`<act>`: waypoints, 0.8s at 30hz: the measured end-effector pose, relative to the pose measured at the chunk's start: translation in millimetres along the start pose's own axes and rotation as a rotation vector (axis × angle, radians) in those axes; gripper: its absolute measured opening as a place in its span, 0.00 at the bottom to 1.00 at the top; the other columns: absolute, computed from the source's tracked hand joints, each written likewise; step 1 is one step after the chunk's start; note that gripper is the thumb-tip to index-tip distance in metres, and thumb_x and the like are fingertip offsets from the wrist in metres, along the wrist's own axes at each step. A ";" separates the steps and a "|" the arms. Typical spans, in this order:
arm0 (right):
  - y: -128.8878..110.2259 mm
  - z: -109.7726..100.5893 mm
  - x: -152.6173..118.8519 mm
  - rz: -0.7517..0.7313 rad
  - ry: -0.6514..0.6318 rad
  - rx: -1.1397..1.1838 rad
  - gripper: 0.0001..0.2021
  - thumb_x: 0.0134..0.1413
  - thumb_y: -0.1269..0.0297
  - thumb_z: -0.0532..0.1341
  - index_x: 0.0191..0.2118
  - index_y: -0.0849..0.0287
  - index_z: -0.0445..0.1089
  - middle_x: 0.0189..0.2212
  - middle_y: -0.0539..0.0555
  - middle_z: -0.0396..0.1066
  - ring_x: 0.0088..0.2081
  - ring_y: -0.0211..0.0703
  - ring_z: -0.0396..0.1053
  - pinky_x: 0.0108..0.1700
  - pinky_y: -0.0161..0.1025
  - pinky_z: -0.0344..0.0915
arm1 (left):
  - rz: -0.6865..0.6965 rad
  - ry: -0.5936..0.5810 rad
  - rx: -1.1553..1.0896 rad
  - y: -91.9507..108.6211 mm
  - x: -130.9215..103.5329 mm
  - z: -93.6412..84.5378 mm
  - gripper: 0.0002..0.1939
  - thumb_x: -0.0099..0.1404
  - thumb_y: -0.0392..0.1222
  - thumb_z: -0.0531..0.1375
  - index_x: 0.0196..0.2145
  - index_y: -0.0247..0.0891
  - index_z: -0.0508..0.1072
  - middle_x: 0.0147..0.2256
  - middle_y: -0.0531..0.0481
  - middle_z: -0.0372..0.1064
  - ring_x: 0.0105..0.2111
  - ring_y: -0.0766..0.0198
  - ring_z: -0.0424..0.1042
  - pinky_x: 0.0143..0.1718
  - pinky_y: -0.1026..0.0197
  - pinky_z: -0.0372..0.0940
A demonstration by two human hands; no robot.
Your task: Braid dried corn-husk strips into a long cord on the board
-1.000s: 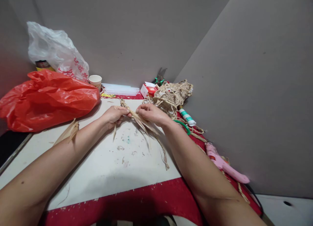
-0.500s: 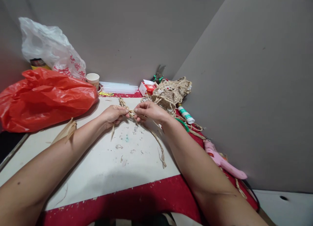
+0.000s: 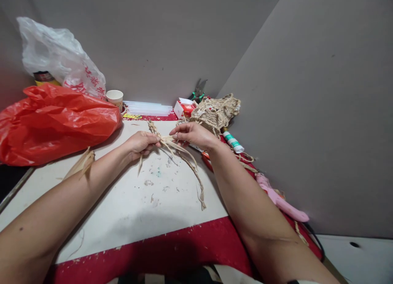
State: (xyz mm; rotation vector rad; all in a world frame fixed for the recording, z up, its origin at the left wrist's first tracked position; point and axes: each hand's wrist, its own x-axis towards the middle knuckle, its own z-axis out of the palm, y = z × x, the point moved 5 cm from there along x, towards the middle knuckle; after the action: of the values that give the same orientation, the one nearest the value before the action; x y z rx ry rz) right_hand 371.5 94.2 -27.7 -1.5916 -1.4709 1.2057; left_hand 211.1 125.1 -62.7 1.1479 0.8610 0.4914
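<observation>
My left hand (image 3: 141, 144) pinches a pale braid (image 3: 153, 128) of what looks like dried corn husk, its plaited end pointing away from me. Between thumb and fingers of my right hand (image 3: 195, 135) is a flat husk strip (image 3: 167, 139), stretched sideways from the braid. Loose strands (image 3: 187, 148) fan out below that strip toward the right. A thin braided cord (image 3: 199, 183) trails over the white board. Under my right wrist show orange-handled scissors (image 3: 207, 161), partly hidden. A dry husk piece (image 3: 80, 165) lies beside my left forearm.
A red plastic bag (image 3: 61, 124) and a clear bag (image 3: 55, 50) stand at left. Along the back are a paper cup (image 3: 114, 97), clear sticks (image 3: 149, 108), a small box (image 3: 183, 108), pruning shears (image 3: 199, 90) and a braided bundle (image 3: 216, 112). A pink glue gun (image 3: 282, 202) lies at right.
My right hand has moved slightly up and right, apart from my left, drawing the husk strip out flat. Loose strands now show between the hands, and the orange scissor handle has come into sight.
</observation>
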 end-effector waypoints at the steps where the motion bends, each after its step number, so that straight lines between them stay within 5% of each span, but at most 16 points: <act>1: 0.7 -1.6 0.1 0.008 -0.001 0.010 0.05 0.48 0.72 0.61 0.33 0.62 0.70 0.23 0.50 0.71 0.21 0.32 0.65 0.21 0.30 0.59 | -0.002 0.001 -0.002 0.0 -0.2 0.1 0.11 0.56 0.36 0.61 0.18 0.32 0.69 0.10 0.59 0.44 0.12 0.78 0.39 0.15 0.67 0.33; 9: 5.9 -27.5 0.0 0.010 0.059 -0.031 0.08 0.44 0.73 0.63 0.34 0.63 0.70 0.20 0.48 0.67 0.20 0.31 0.63 0.21 0.29 0.60 | -0.008 0.005 -0.037 -2.5 1.7 -1.9 0.07 0.55 0.34 0.61 0.20 0.32 0.70 0.13 0.54 0.58 0.12 0.79 0.41 0.14 0.67 0.33; 15: 10.2 -50.8 4.4 -0.035 0.380 -0.103 0.11 0.47 0.74 0.57 0.38 0.64 0.70 0.24 0.51 0.68 0.21 0.32 0.63 0.24 0.32 0.61 | -0.010 0.010 -0.037 -2.6 2.3 -2.9 0.09 0.57 0.31 0.59 0.19 0.31 0.69 0.16 0.53 0.59 0.12 0.80 0.41 0.14 0.68 0.33; 21: -12.1 -27.9 -0.3 -0.304 0.436 -0.502 0.10 0.48 0.67 0.58 0.34 0.62 0.75 0.33 0.55 0.74 0.34 0.41 0.68 0.40 0.38 0.62 | -0.037 -0.033 -0.016 -4.0 3.3 -1.6 0.11 0.59 0.33 0.58 0.19 0.31 0.67 0.12 0.57 0.51 0.11 0.79 0.40 0.14 0.68 0.33; 24: -16.5 -4.7 -1.0 -0.323 0.232 -0.433 0.13 0.49 0.60 0.58 0.31 0.64 0.75 0.27 0.54 0.73 0.29 0.39 0.66 0.33 0.35 0.61 | -0.029 -0.036 -0.003 -4.4 4.0 -2.0 0.11 0.59 0.34 0.58 0.20 0.31 0.68 0.13 0.57 0.52 0.12 0.79 0.40 0.14 0.68 0.33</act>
State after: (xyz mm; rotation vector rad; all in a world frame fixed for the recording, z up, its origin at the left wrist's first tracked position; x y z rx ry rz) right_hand 369.6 96.4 -10.7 -1.6133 -1.8266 0.5249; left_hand 211.5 127.5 -68.4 1.1372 0.8438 0.4468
